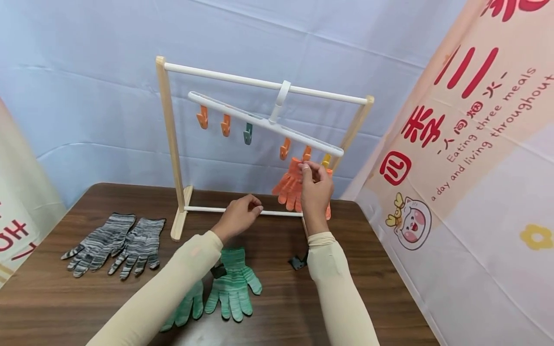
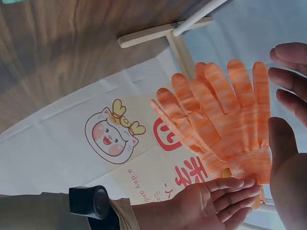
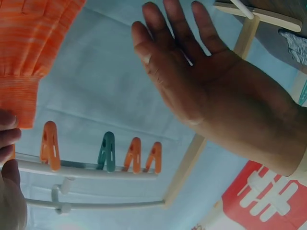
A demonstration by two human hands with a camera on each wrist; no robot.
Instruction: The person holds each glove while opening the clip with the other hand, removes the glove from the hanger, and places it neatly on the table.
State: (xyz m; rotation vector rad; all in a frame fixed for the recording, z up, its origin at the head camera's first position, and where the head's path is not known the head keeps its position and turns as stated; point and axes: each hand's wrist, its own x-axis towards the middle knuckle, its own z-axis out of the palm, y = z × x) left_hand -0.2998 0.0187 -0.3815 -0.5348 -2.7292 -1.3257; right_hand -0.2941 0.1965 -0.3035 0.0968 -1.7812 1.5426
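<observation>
My right hand (image 1: 317,192) pinches the cuff of an orange glove (image 1: 291,185) just under an orange clothespin (image 1: 307,153). Behind that hand a second orange glove (image 1: 330,174) hangs below a yellow clothespin (image 1: 326,160), mostly hidden. In the left wrist view both gloves overlap with their fingers dangling; how firmly the clothespin bites the nearer cuff is covered by the right hand's fingers. Apart from the gloves, to their left, my left hand (image 1: 239,216) hovers with loose fingers and holds nothing. The clothespins hang from a white hanger (image 1: 242,114), which tilts down to the right.
A wooden stand (image 1: 170,134) carries the hanger on its white top rod (image 1: 225,76). Other clothespins, orange and a green one (image 1: 247,134), hang along the bar. Grey striped gloves (image 1: 140,242) and green gloves (image 1: 233,286) lie on the brown table (image 1: 277,312).
</observation>
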